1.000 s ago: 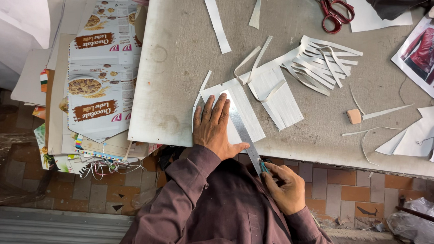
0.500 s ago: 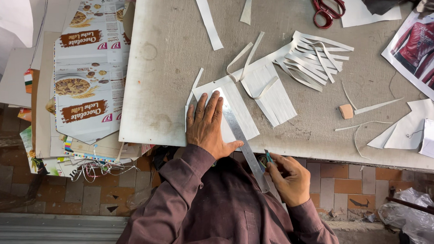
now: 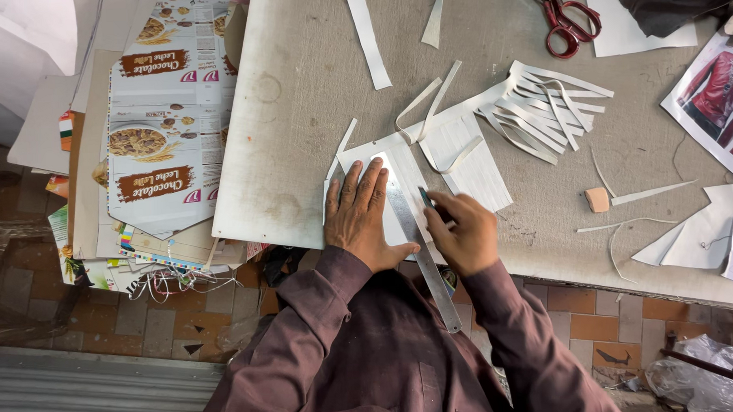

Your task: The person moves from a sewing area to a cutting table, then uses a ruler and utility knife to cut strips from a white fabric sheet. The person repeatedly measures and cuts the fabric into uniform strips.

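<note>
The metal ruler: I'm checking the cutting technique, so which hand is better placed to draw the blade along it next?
Probably the right hand: it holds a small cutting tool against the metal ruler edge, while the left hand lies flat, pinning ruler and white paper.

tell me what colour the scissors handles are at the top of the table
Red. The scissors lie near the table's far edge, clearest in the head view.

One head cam only — looks straight down from above the grey table (image 3: 314,110), fairly close; table's near edge runs across mid-frame, floor below it.
</note>
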